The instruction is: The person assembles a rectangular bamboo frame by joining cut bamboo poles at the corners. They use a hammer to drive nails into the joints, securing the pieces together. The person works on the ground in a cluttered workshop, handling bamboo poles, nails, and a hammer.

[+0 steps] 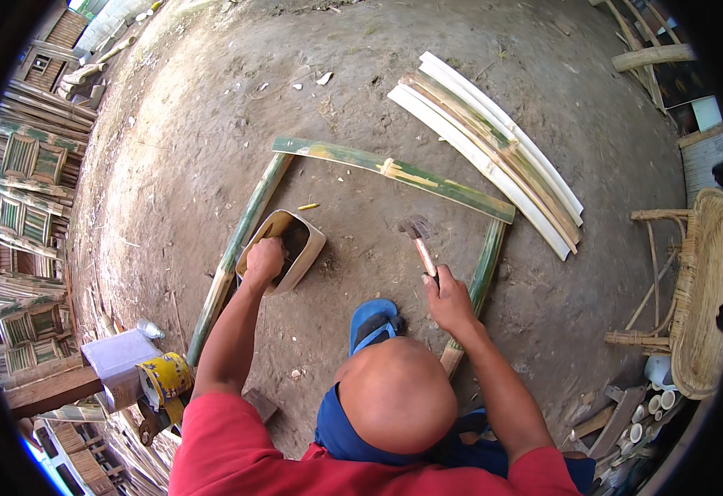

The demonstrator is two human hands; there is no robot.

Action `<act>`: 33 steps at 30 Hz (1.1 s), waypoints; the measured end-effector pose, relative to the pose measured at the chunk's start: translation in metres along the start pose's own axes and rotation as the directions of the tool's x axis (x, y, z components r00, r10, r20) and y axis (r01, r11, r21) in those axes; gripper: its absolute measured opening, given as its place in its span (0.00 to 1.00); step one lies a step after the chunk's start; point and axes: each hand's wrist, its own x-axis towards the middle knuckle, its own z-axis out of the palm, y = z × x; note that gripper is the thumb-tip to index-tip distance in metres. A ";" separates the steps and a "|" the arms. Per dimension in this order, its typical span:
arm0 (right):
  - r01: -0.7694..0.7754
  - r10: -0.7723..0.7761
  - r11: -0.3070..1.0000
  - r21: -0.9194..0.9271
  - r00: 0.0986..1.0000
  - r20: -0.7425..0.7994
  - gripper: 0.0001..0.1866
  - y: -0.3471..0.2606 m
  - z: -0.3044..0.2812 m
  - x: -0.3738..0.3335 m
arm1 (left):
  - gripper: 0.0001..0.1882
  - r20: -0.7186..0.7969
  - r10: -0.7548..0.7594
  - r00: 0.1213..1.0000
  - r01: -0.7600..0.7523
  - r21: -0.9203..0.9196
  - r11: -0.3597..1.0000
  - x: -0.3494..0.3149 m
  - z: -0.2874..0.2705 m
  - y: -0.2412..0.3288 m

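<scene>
A hammer (420, 245) with a dark head and a pale shaft is in my right hand (451, 302), held above the bare dirt by the handle. My left hand (265, 260) is curled over the left side of a cut-open beige plastic container (305, 258); its fingertips dip inside, and what they hold is hidden. Around both hands lie green bamboo pieces: a crosspiece (395, 169) at the far end, a left pole (244, 227) beside the container, and a right pole (486, 263) passing behind my right hand. The crosspiece rests on the far ends of both poles.
Pale split strips (477, 153) lie at the far right. A small yellow stick (308, 206) is near the container. At left stand a yellow tin (166, 377) and a whitish box (120, 354). A woven bamboo seat (701, 289) stands right. My blue sandal (373, 322) is between the poles.
</scene>
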 end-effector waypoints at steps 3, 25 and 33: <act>-0.050 0.053 0.998 0.048 0.996 -0.071 0.13 0.013 -0.001 0.000 | 0.11 -0.103 0.077 0.992 -0.087 -0.103 0.991 -0.014 -0.031 0.010; -0.319 0.375 0.927 0.199 0.826 -0.421 0.17 0.104 -0.090 -0.047 | 0.06 -0.553 0.692 0.464 -0.883 -0.350 0.312 0.062 0.016 0.422; -0.058 0.076 0.997 0.050 0.830 -0.552 0.11 0.066 -0.126 -0.039 | 0.11 -0.512 0.669 0.538 -0.813 -0.524 0.253 0.078 0.035 0.414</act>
